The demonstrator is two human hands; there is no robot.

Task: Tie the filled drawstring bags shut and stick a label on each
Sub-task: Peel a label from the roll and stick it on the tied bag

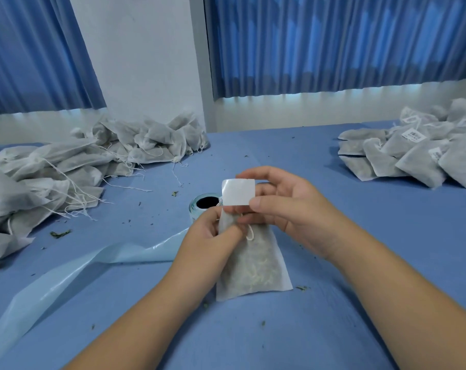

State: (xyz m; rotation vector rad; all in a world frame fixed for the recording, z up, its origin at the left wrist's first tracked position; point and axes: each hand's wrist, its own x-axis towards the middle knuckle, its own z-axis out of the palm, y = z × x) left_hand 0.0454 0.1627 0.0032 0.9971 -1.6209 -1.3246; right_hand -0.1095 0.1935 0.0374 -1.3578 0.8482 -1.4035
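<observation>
Filled drawstring bag [255, 268], label [238, 192] pending.
Left hand [210, 231] is pinching its seemingly soft neck; right hand [287, 206] is pinching the flimsy-looking label's edge.

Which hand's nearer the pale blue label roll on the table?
Left. The left hand grips the filled white drawstring bag right beside the pale blue label roll; the right hand pinches a white rectangular label further right.

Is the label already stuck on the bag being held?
No, the right hand pinches the white label upright above the bag, whose front shows no label, while the left hand grips its neck.
</observation>
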